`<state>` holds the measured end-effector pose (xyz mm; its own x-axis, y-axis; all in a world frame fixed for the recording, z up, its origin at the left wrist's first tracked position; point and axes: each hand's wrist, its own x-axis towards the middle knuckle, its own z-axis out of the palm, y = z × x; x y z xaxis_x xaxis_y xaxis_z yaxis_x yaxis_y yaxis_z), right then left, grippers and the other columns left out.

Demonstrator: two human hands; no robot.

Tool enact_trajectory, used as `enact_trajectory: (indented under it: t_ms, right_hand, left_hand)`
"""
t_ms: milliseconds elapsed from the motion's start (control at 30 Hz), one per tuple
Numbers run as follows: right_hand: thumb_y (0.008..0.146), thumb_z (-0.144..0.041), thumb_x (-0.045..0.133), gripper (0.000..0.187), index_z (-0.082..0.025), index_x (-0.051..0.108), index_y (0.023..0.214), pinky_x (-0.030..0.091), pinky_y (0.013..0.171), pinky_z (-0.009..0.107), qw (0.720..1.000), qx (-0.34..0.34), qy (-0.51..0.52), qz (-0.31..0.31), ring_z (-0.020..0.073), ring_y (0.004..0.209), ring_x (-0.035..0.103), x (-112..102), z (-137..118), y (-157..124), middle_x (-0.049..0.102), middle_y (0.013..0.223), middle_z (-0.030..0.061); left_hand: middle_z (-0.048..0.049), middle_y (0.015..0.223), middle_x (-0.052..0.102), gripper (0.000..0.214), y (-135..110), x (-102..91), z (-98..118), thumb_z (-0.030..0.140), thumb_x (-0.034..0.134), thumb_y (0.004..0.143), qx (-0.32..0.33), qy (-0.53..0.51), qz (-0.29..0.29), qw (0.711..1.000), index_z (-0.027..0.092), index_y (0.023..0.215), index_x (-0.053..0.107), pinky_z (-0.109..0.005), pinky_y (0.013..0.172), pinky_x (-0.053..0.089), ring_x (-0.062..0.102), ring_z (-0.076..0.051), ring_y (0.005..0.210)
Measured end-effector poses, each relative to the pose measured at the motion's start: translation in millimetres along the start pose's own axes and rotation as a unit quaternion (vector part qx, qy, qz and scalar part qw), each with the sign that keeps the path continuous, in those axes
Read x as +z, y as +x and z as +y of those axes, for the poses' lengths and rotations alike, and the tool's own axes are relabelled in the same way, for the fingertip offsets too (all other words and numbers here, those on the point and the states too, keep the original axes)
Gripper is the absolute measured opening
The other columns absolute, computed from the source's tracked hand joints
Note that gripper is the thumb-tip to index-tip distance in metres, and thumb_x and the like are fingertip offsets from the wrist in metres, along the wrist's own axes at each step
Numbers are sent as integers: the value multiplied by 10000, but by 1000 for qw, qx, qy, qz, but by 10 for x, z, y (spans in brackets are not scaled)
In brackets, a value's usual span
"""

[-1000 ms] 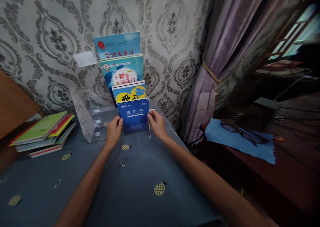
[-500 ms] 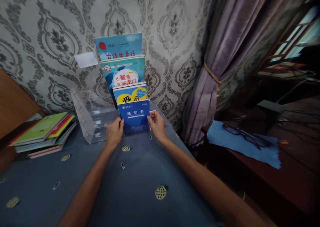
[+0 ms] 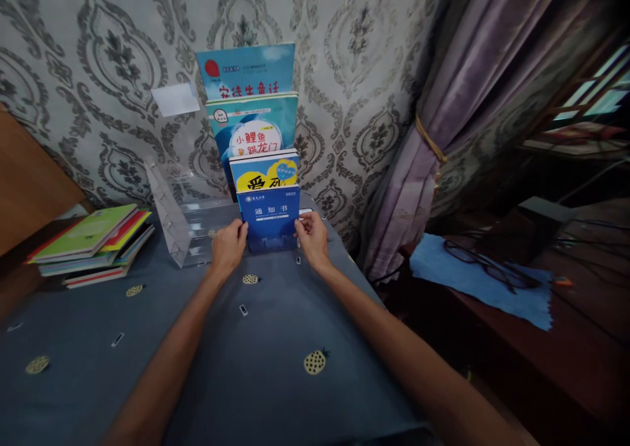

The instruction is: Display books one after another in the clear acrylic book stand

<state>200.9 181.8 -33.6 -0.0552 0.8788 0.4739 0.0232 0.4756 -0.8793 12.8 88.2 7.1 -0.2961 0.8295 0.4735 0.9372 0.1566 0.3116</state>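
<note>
A dark blue booklet [image 3: 272, 226] stands upright at the front of a clear stepped display rack [image 3: 180, 226]. My left hand [image 3: 229, 246] has its fingers closed at the booklet's left edge. Its right edge is held by my right hand [image 3: 312, 237], thumb in front and fingers partly hidden. Behind it, rising in tiers, stand a yellow-and-blue book [image 3: 256, 180], a teal picture book [image 3: 221, 128] and a light blue book [image 3: 246, 72]. Their lower parts are covered by the ones in front.
Several books lie in a pile [image 3: 91, 239] at the left on the dark blue tablecloth [image 3: 207, 374]. A white label [image 3: 174, 100] juts from the rack. Patterned wall and a tied purple curtain [image 3: 408, 177] are behind. Glasses [image 3: 487, 265] rest on a blue cloth [image 3: 433, 272] at right.
The camera view has shifted slightly, so the books sit a little higher and further right in the picture. Both hands keep their places at the booklet's edges.
</note>
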Motion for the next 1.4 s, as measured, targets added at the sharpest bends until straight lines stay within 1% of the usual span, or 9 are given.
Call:
enact_trajectory:
  t_ms: [300,600,767,867,967,1033,1167,1300,1400]
  right_hand:
    - [832,-379,554,220,-253,408,938,499,571,296,1000,7,18,2,165,580,591,1,4,-37,589,741,-23]
    - [816,-405,560,236,-250,402,898,509,568,295,999,0,34,-3,143,600,565,51,34,-126,538,790,-19]
    - [826,-422,571,250,-253,404,900,503,569,294,1000,5,20,-18,145,594,565,46,43,-189,555,771,-29]
    - [821,-450,597,280,-253,416,905,503,575,300,1000,4,18,-23,151,596,571,8,76,-241,571,766,-28]
    - [819,-475,604,294,-250,435,904,493,554,305,999,19,3,-33,161,595,582,-39,134,-315,587,769,-12]
    - [827,-484,595,289,-246,452,903,484,547,311,998,22,-20,-58,164,582,589,-60,169,-370,594,763,-5]
    - [836,-509,577,295,-239,482,907,467,519,317,994,22,-44,-99,177,565,593,-57,192,-459,602,741,4]
    - [837,-538,576,317,-235,504,896,464,514,326,991,19,-59,-117,184,554,585,-26,174,-486,613,724,14]
    - [836,-560,572,335,-236,512,897,463,514,332,990,21,-67,-122,189,550,585,-18,169,-482,619,714,17]
  left_hand:
    - [-41,734,660,314,-39,-31,12,369,413,1009,0,-3,-14,1000,226,809,608,-294,621,279,572,-202,675]
    - [-44,756,687,313,-139,-53,-19,369,416,1012,8,24,-13,1000,230,822,621,-288,611,286,605,-210,698]
    - [-45,754,692,310,-256,-110,-69,374,406,1016,11,30,-29,999,232,861,634,-292,604,301,629,-215,707]
    - [-46,777,692,312,-382,-186,-180,367,394,1018,15,29,-43,999,228,877,636,-287,614,321,635,-208,726]
    - [-49,814,694,318,-532,-308,-408,360,387,1018,9,31,-53,998,226,867,633,-286,632,336,633,-203,751]
    - [-52,815,694,319,-620,-420,-633,362,391,1014,-18,50,-44,998,229,852,632,-290,635,337,626,-206,751]
    - [-70,804,678,319,-688,-734,-1211,380,392,997,-102,125,24,987,230,867,641,-309,658,365,608,-235,759]
    - [-150,1041,666,305,-585,-1110,-1796,351,389,968,-109,216,119,963,186,1022,640,-383,863,428,576,-305,1035]
    - [-230,1227,616,407,-471,-1338,-2131,367,399,957,-145,271,118,944,107,1212,582,-466,942,419,526,-368,1166]
